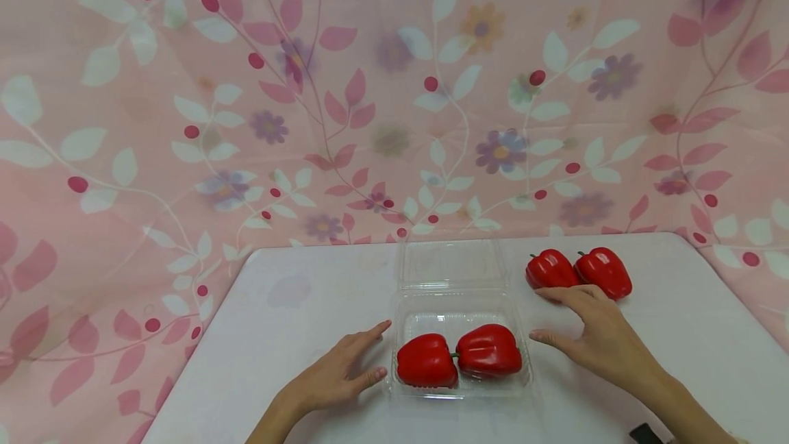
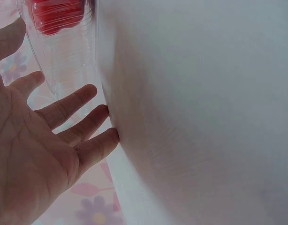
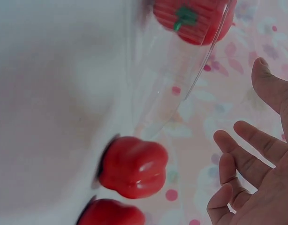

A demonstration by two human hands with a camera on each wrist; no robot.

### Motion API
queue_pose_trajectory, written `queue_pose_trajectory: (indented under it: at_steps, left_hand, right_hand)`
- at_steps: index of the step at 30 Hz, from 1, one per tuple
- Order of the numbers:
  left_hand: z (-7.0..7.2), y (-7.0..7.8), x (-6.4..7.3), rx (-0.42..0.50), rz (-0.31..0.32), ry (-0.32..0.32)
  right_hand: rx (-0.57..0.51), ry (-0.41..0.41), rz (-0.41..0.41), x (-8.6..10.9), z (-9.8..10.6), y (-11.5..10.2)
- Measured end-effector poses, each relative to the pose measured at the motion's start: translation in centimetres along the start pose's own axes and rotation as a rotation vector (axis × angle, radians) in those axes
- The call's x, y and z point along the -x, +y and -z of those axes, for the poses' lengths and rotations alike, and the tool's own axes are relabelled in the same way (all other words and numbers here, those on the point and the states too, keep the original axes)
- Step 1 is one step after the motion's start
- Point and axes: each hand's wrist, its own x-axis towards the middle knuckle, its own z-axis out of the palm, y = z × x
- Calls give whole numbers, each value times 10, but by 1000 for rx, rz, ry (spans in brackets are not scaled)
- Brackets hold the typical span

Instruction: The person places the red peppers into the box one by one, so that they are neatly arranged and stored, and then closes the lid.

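Two red bell peppers (image 1: 427, 360) lie side by side in the front of a clear plastic clamshell box (image 1: 425, 310), whose lid (image 1: 453, 264) is folded back. My left hand (image 1: 335, 372) is just left of the box, fingers spread and holding nothing. In the left wrist view the left hand (image 2: 45, 140) has its fingertips at the white table surface. My right hand (image 1: 594, 334) hovers right of the box, fingers apart and holding nothing. Two more red bell peppers (image 1: 604, 273) lie beyond it, one (image 1: 550, 268) partly behind its fingers.
Everything stands on a white table (image 1: 290, 321). Behind it hangs a pink floral cloth (image 1: 394, 122), which also shows past the table's sides. A small black object (image 1: 645, 434) is by the right wrist.
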Motion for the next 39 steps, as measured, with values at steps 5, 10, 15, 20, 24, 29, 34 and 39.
queue_pose_trajectory:
  at_steps: [5, 10, 15, 20, 24, 29, 34, 39]
  left_hand:
    - [0, 0, 0, 4, -2, -1]
    - [0, -1, 1, 5, 0, 0]
    - [-1, 0, 2, 12, 10, -5]
    - [-1, 0, 2, 7, 6, 1]
    - [-1, 0, 2, 2, 0, 4]
    - [-1, -1, 1, 4, 0, 4]
    - [-1, -1, 1, 10, -9, 6]
    - [0, -1, 0, -3, -10, 5]
  right_hand:
    - [8, 14, -3, 1, 4, 12]
    - [17, 33, 21, -1, 6, 23]
    - [50, 41, 12, -4, 9, 34]
    - [67, 53, 32, -6, 13, 44]
    - [81, 45, 33, -8, 16, 53]
    - [91, 46, 19, -11, 18, 65]
    - [91, 48, 18, -14, 21, 76]
    - [83, 46, 27, -15, 20, 85]
